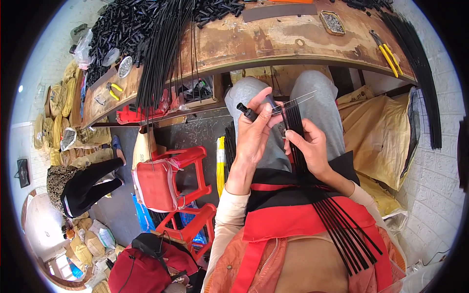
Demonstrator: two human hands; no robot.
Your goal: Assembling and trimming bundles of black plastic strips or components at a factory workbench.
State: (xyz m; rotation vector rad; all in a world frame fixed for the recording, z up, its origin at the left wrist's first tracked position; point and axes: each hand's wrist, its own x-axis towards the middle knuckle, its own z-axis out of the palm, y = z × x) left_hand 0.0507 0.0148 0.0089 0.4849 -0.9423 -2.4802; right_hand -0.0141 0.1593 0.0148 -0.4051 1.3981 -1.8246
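My left hand [254, 132] is raised over my lap, closed round a short black tubular piece [248, 112] that juts out past the fingers. Thin metal wires [304, 98] stick out to the right from beside its fingertips and cross the top ends of a bundle of thin black rods [293, 117]. Thumb and fingers of my right hand [311, 146] pinch that bundle lower down. The rods run down over my red and black apron [293, 220] and fan out at their lower ends. How the wires meet the rod ends is too small to tell.
Ahead curves a wooden workbench [273, 36] with a heap of black tubular parts [122, 34], long black rods [163, 53] and yellow-handled pliers [388, 54]. A dish of small metal parts [332, 22] sits there too. Red stools [195, 171] stand left; another person [80, 188] is beyond.
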